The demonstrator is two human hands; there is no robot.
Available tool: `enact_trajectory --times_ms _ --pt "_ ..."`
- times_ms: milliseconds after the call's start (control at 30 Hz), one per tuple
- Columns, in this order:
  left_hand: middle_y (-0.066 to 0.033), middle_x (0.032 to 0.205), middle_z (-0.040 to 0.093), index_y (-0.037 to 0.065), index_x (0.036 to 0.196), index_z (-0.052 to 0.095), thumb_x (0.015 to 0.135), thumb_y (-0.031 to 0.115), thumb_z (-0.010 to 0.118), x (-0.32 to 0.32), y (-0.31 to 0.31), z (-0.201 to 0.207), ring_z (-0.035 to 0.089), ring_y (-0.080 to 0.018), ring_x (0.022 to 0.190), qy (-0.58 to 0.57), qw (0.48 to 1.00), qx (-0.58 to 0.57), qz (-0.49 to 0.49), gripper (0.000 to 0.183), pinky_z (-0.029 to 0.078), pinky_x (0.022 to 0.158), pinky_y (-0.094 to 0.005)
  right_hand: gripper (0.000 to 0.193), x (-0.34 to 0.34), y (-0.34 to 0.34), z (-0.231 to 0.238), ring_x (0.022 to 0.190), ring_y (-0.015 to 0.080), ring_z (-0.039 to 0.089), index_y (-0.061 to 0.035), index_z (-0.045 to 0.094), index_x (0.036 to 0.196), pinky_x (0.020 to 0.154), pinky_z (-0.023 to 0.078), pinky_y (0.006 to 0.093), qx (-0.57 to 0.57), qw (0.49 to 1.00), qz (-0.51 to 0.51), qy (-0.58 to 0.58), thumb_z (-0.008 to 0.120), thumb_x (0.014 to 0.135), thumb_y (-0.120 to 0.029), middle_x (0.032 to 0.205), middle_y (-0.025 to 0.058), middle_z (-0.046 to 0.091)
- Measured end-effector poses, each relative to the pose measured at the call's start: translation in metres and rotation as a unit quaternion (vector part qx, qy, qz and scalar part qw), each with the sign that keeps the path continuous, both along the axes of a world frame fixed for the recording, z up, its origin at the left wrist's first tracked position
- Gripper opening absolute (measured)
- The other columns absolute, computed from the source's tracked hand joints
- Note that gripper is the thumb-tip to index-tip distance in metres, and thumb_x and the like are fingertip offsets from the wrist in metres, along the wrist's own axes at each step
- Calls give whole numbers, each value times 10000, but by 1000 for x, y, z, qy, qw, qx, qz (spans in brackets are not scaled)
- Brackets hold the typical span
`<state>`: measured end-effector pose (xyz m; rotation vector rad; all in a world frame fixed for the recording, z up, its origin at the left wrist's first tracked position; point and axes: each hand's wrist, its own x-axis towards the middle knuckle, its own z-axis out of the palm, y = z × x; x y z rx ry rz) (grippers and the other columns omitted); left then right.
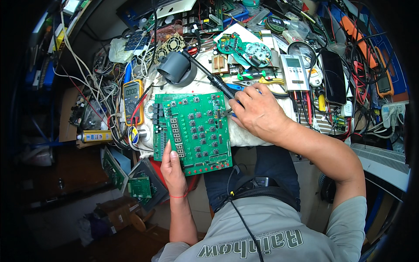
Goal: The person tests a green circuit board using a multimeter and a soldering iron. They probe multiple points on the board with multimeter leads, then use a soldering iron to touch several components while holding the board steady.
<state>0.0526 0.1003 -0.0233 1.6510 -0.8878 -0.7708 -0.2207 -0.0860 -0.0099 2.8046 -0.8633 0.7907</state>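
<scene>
My left hand [173,168] grips the lower left edge of a green circuit board [205,150], thumb on top beside its row of digit displays. The board carries many small black push buttons and a line of red parts along its near edge. My right hand [259,111] is closed round small pliers [228,112], their metal jaws touching or just over the board's right side near the chips there. Most of the pliers is hidden by my fingers.
Behind the board stand a grey round holder [174,69] and a black-handled rod [214,81]. Yellow-handled pliers [271,81] lie beyond my right hand. A yellow multimeter [132,98] is at left; a white meter [294,72] and a black phone [332,76] are at right, amid tangled cables.
</scene>
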Motion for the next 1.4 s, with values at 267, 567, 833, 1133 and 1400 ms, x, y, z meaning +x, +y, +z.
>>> enact_trajectory --times_ms 267,567,833,1133,1400 --pt "-123 1440 632 -71 1567 481 1160 209 503 -3 1 1 592 -144 1249 -12 1000 2 1 495 462 1100 -309 209 0 0 2 966 261 615 -54 728 1013 904 470 451 7 1000 -2 10 696 915 -237 922 67 629" --pt "-122 1427 643 -74 1562 486 1159 213 507 -4 0 3 595 -142 1234 -10 1000 5 3 495 463 1095 -308 161 2 -7 2 897 268 621 -37 723 943 805 466 430 5 999 16 30 657 895 -176 867 81 629" --pt "-136 1452 632 -83 1566 475 1159 218 503 -3 0 2 592 -157 1264 -10 1000 -5 -3 507 457 1114 -325 135 2 -6 1 843 253 603 -30 701 896 736 451 406 -26 998 28 48 638 868 -146 834 85 605" --pt "-117 1468 633 -56 1598 438 1160 215 509 -2 0 1 615 -155 1259 31 999 -6 5 521 482 1107 -337 150 4 -7 2 845 255 619 -21 703 888 732 476 409 -26 998 35 39 641 859 -154 827 86 619" --pt "-124 1450 638 -75 1572 468 1162 225 502 -5 0 3 595 -151 1262 14 1000 -7 -7 510 458 1115 -327 143 2 -25 6 849 261 668 -31 707 853 683 522 397 -10 994 94 53 648 857 -161 820 79 657"
